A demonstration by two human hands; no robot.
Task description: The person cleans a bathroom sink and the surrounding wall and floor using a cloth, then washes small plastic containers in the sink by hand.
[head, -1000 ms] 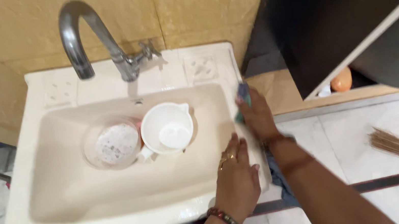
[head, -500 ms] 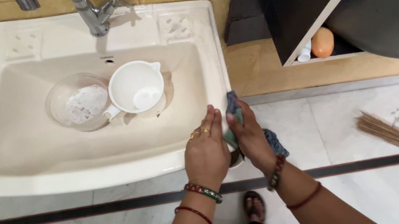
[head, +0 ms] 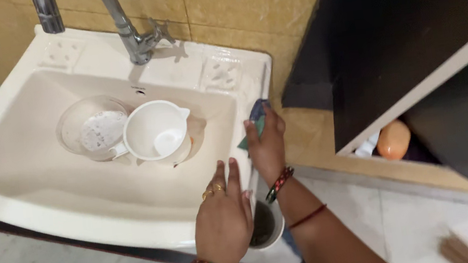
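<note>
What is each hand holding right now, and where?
The right hand grips a blue-green scrub pad by its lower end. The left hand holds nothing, resting on the sink.

Gold rings, beaded bangles, bare forearms

sinks (head: 27, 207): 1
taps (head: 134, 39): 1
white jugs (head: 153, 133): 1
clear bowls (head: 73, 119): 1
scrub pads (head: 255, 116): 1
hands (head: 224, 220) (head: 269, 145): 2
</note>
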